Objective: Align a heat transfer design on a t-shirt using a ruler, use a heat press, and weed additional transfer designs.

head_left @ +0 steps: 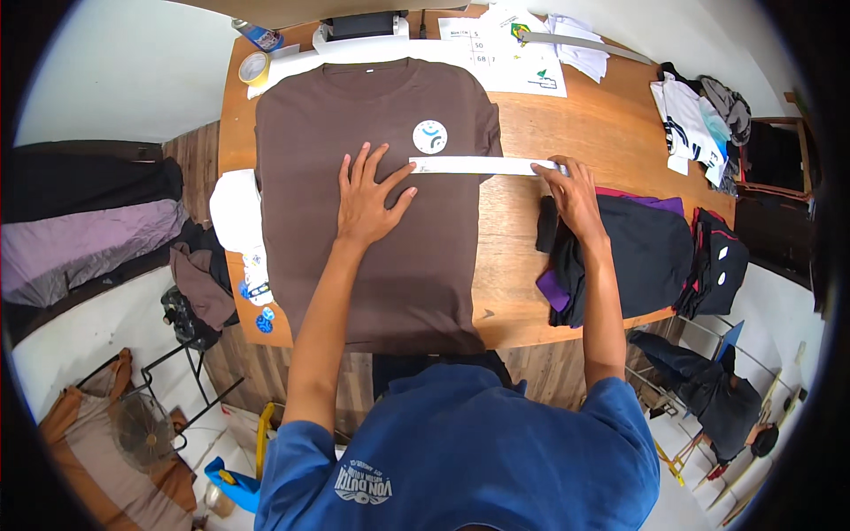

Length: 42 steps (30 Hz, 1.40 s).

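Note:
A brown T-shirt lies flat on the wooden table, collar at the far end. A round white patch with blue and dark marks is on its upper right chest. Just below the patch, a white ruler-like strip lies sideways, running past the shirt's right edge over the table. My left hand rests on the shirt with its fingers spread, the index fingertip at the strip's left end. At the other end, my right hand grips the strip between thumb and fingers.
Folded black and purple garments are stacked to the right of the shirt. Farther back lie a printed sheet, a long grey strip and white clothes. A tape roll sits at the far left; white cloth lies below it.

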Each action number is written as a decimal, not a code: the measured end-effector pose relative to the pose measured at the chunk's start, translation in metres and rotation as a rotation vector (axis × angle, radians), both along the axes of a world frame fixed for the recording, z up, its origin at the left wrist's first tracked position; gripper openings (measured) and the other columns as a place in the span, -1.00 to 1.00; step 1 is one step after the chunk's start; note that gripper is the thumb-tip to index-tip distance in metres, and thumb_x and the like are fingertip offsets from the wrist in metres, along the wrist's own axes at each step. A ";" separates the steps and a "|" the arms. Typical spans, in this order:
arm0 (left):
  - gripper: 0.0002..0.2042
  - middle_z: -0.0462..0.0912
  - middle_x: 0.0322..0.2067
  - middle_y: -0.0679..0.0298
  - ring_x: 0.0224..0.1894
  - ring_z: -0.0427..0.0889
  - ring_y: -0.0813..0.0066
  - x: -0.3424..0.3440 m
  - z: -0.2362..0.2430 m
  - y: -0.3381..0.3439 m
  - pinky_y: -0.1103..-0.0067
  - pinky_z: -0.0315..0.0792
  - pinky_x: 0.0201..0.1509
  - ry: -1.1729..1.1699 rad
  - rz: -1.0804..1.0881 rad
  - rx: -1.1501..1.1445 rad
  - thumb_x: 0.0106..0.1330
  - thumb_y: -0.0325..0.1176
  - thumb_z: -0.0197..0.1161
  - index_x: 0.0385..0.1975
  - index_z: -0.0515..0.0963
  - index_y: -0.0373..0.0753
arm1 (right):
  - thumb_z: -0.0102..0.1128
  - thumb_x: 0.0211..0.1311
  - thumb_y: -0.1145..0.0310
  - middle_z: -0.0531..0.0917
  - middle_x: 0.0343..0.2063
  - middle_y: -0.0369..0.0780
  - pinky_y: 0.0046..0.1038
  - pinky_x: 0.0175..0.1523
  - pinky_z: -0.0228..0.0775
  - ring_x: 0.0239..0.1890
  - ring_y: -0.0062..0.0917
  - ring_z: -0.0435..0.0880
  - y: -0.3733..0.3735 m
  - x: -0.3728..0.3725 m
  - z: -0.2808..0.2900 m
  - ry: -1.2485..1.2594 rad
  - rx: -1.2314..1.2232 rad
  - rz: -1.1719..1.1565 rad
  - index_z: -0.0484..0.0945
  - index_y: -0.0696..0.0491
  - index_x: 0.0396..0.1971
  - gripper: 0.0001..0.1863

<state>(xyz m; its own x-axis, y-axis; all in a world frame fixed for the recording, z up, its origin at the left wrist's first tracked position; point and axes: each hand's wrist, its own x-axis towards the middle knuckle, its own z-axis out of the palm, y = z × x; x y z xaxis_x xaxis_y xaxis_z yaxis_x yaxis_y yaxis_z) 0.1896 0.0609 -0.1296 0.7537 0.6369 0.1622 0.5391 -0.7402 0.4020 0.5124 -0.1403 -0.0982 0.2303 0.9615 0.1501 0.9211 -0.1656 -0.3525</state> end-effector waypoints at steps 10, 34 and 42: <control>-0.66 0.34 0.40 0.20 0.52 0.14 0.10 -0.004 0.001 -0.001 0.06 -0.14 0.58 -0.057 0.002 0.007 0.37 -0.03 0.29 0.12 0.68 0.20 | 0.21 0.32 0.51 0.61 0.00 -0.13 -0.21 0.20 0.32 0.07 -0.18 0.52 -0.007 -0.003 -0.006 -0.008 -0.001 0.013 0.70 -0.14 0.07 -0.63; -0.65 0.36 0.38 0.22 0.52 0.16 0.15 -0.003 0.004 -0.001 0.06 -0.11 0.57 -0.057 0.020 0.012 0.33 -0.05 0.34 0.11 0.68 0.18 | 0.21 0.34 0.48 0.60 0.01 -0.12 -0.23 0.20 0.31 0.07 -0.17 0.51 -0.009 -0.004 -0.006 0.003 -0.041 -0.023 0.71 -0.15 0.07 -0.65; -0.65 0.38 0.37 0.21 0.51 0.18 0.13 -0.003 0.003 -0.001 0.05 -0.09 0.56 -0.063 0.018 0.016 0.32 -0.05 0.35 0.10 0.68 0.17 | 0.21 0.34 0.47 0.60 0.01 -0.13 -0.22 0.22 0.30 0.09 -0.17 0.52 -0.008 -0.005 -0.005 0.015 -0.054 -0.030 0.70 -0.15 0.08 -0.65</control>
<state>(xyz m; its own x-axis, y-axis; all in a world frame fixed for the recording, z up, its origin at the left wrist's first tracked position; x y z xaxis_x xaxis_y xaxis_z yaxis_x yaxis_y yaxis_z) 0.1863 0.0603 -0.1265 0.7304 0.6470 0.2190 0.5259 -0.7373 0.4241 0.5073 -0.1478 -0.1027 0.2606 0.9609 0.0940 0.9100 -0.2120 -0.3562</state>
